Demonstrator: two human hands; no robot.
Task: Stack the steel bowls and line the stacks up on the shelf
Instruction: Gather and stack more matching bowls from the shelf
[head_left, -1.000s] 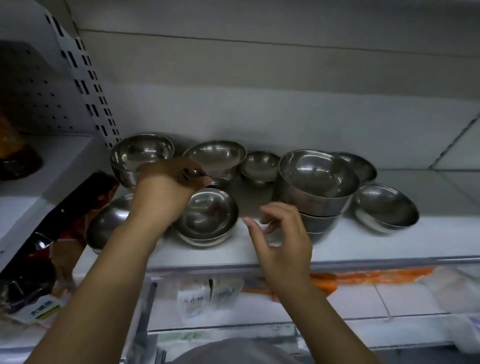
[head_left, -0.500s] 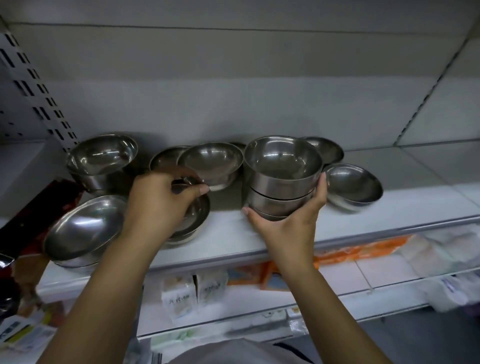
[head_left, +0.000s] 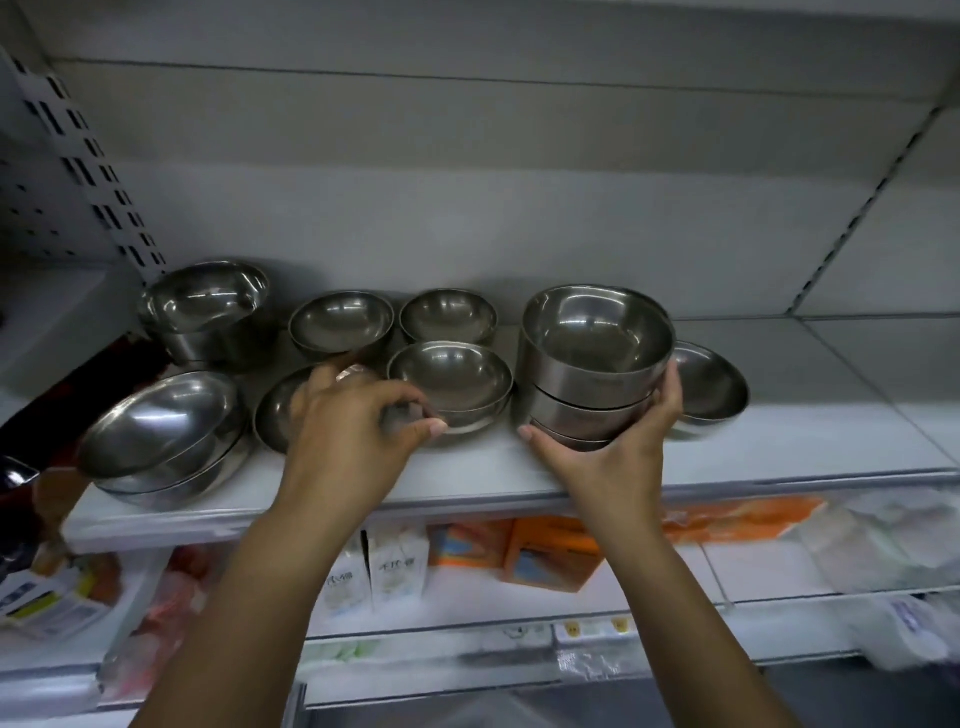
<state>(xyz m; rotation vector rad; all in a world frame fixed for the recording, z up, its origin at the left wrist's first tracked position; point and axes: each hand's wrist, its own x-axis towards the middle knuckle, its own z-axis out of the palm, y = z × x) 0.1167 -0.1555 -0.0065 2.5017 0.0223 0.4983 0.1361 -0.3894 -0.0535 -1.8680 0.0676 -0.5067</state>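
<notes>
Steel bowls stand on the white shelf (head_left: 519, 470). My right hand (head_left: 618, 447) grips the base of a stack of three deep bowls (head_left: 597, 364), thumb on the left and fingers round the right side. Just left of it sits a low stack of shallow bowls (head_left: 452, 382); my left hand (head_left: 353, 426) pinches its front-left rim between thumb and forefinger. This hand partly hides another bowl (head_left: 278, 415). Two single bowls (head_left: 340, 325) (head_left: 447, 314) stand at the back. At the back left is a deep stack (head_left: 208, 306), with tilted large bowls (head_left: 161, 436) in front of it.
One shallow bowl (head_left: 709, 384) lies right of the deep stack, with bare shelf (head_left: 841, 395) beyond it. A perforated upright (head_left: 88, 156) bounds the left side, and a dark red package (head_left: 78, 384) lies below it. Cartons (head_left: 395, 571) and orange boxes (head_left: 545, 551) fill the lower shelf.
My right hand reached in and closed round the base of the deep stack. The shallow bowls at my left hand now sit farther right, close beside that stack.
</notes>
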